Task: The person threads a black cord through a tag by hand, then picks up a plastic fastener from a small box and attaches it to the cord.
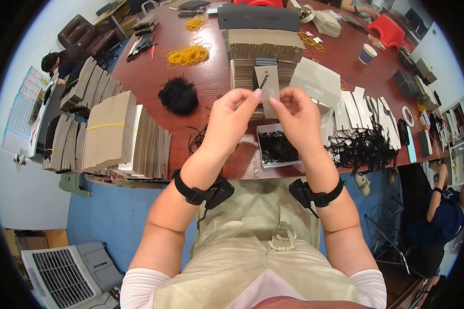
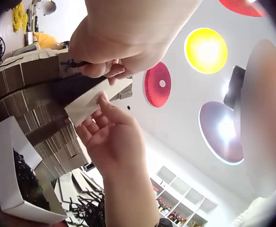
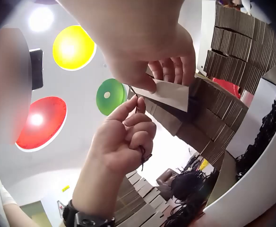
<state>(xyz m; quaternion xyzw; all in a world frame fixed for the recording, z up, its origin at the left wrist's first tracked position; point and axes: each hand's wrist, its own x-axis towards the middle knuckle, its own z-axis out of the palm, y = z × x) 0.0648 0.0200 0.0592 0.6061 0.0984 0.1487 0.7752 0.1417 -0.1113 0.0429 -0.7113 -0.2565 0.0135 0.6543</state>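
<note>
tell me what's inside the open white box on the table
Black cords lie heaped in the white box; whatever is beneath them is covered and cannot be seen.

— What sort of place is it, please?
— I believe it is a workshop. The large table [image 1: 145,87] carries many stacks of cardboard pieces [image 1: 265,45], black cords [image 1: 365,148] and heaps of yellow rubber bands [image 1: 187,55].
— Is it not rather an office?
— Partly it resembles one: I see a leather armchair [image 1: 82,33], white shelves [image 2: 186,188] and round coloured ceiling lamps [image 2: 206,50].
</note>
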